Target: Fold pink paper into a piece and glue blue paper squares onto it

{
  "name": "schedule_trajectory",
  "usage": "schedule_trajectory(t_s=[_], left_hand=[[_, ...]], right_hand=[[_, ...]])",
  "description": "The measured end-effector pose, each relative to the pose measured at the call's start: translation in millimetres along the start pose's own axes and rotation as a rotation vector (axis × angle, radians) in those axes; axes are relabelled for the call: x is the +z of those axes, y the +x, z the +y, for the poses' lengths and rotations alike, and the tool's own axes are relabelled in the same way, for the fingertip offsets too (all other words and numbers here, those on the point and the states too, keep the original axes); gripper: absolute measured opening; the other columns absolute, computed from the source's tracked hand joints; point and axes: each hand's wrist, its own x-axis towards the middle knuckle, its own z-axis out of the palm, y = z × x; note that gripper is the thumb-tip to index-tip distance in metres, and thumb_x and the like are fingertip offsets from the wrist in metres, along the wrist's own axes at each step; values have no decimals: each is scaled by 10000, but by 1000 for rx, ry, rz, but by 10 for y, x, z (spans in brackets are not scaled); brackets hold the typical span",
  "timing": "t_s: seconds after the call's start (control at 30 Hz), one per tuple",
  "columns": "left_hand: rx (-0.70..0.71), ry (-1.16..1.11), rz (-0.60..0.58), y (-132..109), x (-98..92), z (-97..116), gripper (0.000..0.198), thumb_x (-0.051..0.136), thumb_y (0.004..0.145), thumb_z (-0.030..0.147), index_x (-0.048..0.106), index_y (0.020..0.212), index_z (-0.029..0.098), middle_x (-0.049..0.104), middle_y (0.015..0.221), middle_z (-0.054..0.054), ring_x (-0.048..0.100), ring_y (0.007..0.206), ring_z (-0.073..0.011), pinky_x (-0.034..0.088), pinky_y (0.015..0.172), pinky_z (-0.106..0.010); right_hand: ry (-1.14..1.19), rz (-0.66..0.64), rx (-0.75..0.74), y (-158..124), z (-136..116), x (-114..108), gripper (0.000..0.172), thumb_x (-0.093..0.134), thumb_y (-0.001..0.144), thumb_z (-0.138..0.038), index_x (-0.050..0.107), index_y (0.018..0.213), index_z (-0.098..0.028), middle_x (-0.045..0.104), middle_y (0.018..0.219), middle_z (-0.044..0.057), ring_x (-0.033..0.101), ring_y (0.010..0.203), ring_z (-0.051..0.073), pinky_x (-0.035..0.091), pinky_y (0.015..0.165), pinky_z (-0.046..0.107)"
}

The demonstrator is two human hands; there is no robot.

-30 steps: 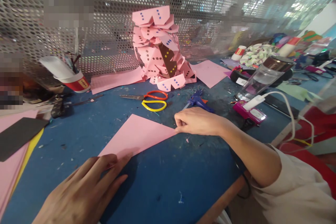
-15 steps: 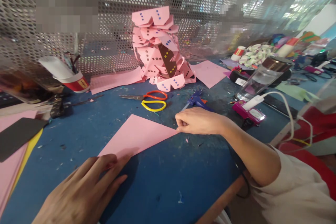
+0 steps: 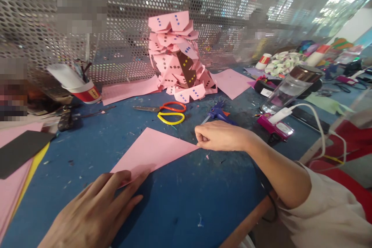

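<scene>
A pink sheet of paper lies on the blue table as a triangle, apparently folded over, its long edge facing me. My left hand rests on its lower left part, fingers stretched out and slightly spread, covering that corner. At the sharp right corner my right hand is closed, with thumb and forefinger pinching the tip. Scissors with one red and one yellow handle lie just behind the paper. A blue glue gun lies right behind my right hand, which hides part of it.
A pile of folded pink paper pieces stands at the back against a perforated metal screen. To the left are a paper cup and a dark sheet on pink paper. A clear bottle and purple device with cable stand right.
Both hands keep their places on the paper. The view has shifted very slightly; otherwise the scene looks the same.
</scene>
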Motion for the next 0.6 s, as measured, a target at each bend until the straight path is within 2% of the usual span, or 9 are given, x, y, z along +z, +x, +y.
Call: schedule_trajectory(t_s=[0.13, 0.23, 0.3, 0.37, 0.43, 0.6], left_hand=[[-10, 18, -12, 1, 6, -1, 544, 408, 1032, 447, 295, 1560, 384, 655, 1101, -39, 615, 938, -213, 455, 842, -344], [-2, 29, -21, 12, 6, -1, 555, 420, 1024, 467, 301, 1559, 378, 659, 1119, -48, 619, 954, -223, 472, 834, -349], [8, 22, -13, 27, -3, 3, 553, 424, 1020, 477, 331, 1551, 355, 662, 1130, -59, 625, 941, -227, 493, 814, -353], [34, 4, 2, 47, -28, 13, 516, 421, 1022, 462, 400, 1520, 329, 667, 1115, -65, 634, 917, -226, 514, 796, -358], [52, -6, 10, 74, -66, 30, 463, 424, 1024, 428, 479, 1468, 307, 670, 1092, -66, 639, 896, -222, 525, 781, -359], [50, 31, 1, 140, -150, 84, 366, 422, 1029, 409, 616, 1308, 274, 681, 1055, -66, 628, 875, -225, 520, 758, -362]], right_hand=[[-43, 31, 39, -36, 2, -38, 84, 579, 846, -158, 522, 857, -218, 662, 828, 12, 580, 722, 167, 334, 608, 279], [-33, 225, 9, -76, -92, -70, 119, 540, 863, -103, 521, 884, -219, 647, 883, 15, 573, 814, 173, 375, 698, 282], [32, 381, -98, -82, -227, -44, 139, 530, 882, -85, 533, 920, -219, 644, 952, 20, 569, 908, 175, 398, 797, 286], [95, 449, -248, -54, -389, 52, 132, 537, 904, -89, 550, 937, -216, 644, 1027, 36, 564, 999, 180, 397, 894, 298], [129, 448, -323, 10, -535, 212, 89, 558, 928, -134, 574, 955, -217, 652, 1025, 40, 568, 1014, 190, 397, 926, 314], [127, 411, -341, 231, -682, 621, 48, 592, 957, -208, 628, 925, -208, 668, 1019, 47, 575, 972, 196, 406, 887, 338]])
